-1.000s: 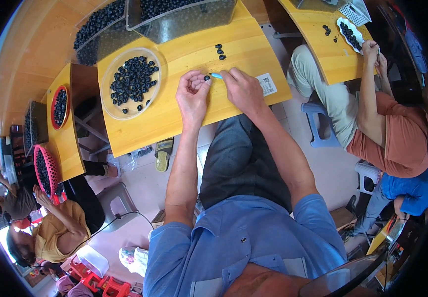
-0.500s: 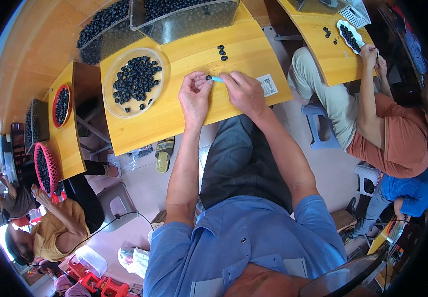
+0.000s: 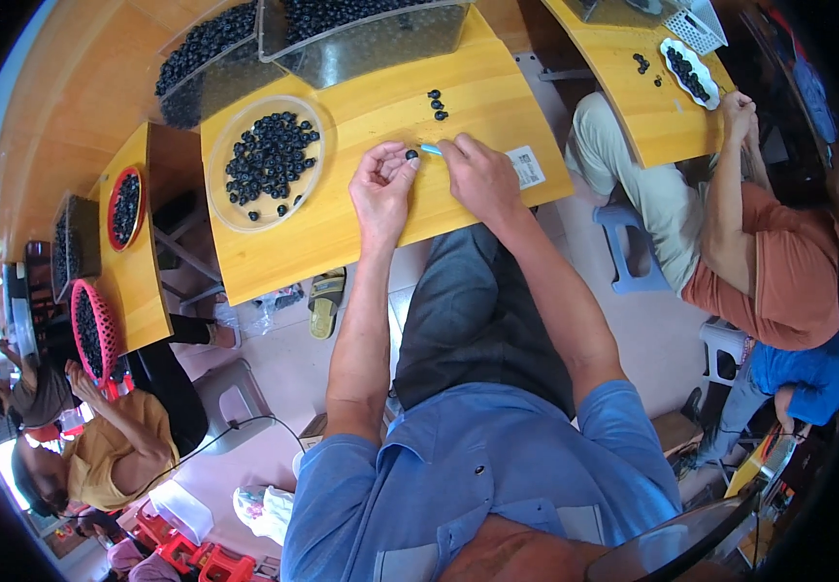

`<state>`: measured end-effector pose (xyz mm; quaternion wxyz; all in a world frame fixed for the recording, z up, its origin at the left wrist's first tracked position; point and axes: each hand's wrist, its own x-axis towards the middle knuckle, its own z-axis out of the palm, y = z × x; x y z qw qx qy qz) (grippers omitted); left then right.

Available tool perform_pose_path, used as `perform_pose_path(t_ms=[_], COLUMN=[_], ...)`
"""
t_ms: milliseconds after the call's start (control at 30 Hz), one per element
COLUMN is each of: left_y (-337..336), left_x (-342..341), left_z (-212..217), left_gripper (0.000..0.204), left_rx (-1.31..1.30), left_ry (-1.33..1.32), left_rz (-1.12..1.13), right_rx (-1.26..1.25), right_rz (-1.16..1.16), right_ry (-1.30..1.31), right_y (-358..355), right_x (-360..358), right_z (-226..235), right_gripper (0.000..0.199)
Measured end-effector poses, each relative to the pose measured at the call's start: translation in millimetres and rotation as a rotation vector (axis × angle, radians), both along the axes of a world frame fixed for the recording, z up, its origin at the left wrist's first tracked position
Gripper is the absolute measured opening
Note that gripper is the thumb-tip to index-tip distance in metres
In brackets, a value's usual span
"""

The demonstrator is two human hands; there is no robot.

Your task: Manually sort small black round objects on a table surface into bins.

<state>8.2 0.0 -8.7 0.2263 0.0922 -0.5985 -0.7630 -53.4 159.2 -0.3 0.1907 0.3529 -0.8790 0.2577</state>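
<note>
- The left hand (image 3: 384,184) is closed on a bead (image 3: 412,154), pinched between the thumb and a fingertip; the other fingers curl behind it.
- The bead is small, dark and round, and sits at the left hand's fingertips, above the front half of the surface (image 3: 361,213).
- The right hand (image 3: 482,175) is clamped on a tool (image 3: 429,148), thin and pale blue, its fingers wrapped about the rear part.
- The tool points left, its tip just beside the bead; the hands face each other, near but apart.
- Beyond the hands, a short row of loose beads (image 3: 437,104) lies on the surface, running away from the person.
- Right of the right hand, a label (image 3: 526,167), white with dark print, lies flat near the surface's right edge.
- Left of the left hand stands a dish (image 3: 219,155), round and clear, with many dark beads spread over its bottom; a few lie apart near its front rim.
- At the far edge stand two clear bins, the right bin (image 3: 371,58) and the left bin (image 3: 204,89), both holding a mass of dark beads.
- To the right, at another table (image 3: 652,131), a co-worker's hands (image 3: 738,116) are close together beside a white plate (image 3: 669,48) of dark beads; too small to tell what they hold.
- To the left, a pink basket (image 3: 104,330) holds more dark beads.
</note>
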Motion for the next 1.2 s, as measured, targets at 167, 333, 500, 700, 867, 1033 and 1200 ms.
perform_pose_path(t_ms=[167, 333, 500, 700, 867, 1033, 1200], left_y=[-13.7, -83.3, -75.9, -24.7, -23.8, -31.2, -24.5], left_x=[11.8, 23.7, -16.8, -99.7, -138.4, -150.5, -137.1], left_z=[4.8, 54.1, 78.8, 48.2, 32.2, 33.7, 40.8], left_gripper=[0.022, 0.029, 0.03, 0.021, 0.021, 0.02, 0.017], left_rx=[-0.276, -1.007, -1.118, -1.078, -1.223, -1.267, -1.262], left_ry=[-0.01, -0.086, -0.015, -0.089, -0.073, -0.232, -0.285], left_rz=[0.221, 0.559, 0.271, -0.112, -0.231, -0.316, -0.289], right_rx=[0.036, -0.021, -0.019, -0.066, -0.041, -0.031, -0.043], right_rz=[-0.058, -0.044, -0.026, -0.02, -0.02, -0.012, -0.026], right_ry=[0.003, 0.057, 0.055, 0.075, 0.035, 0.013, 0.019], right_y=[5.6, 6.2, 3.3, 2.9, 3.9, 5.8, 8.3], right_x=[1.0, -1.3, -1.9, -2.4, -0.7, -0.6, -2.6], right_z=[-0.5, -3.6, -4.7, -5.4, -1.2, 0.8, -3.1], right_gripper=[0.023, 0.022, 0.021, 0.018, 0.017, 0.016, 0.015])
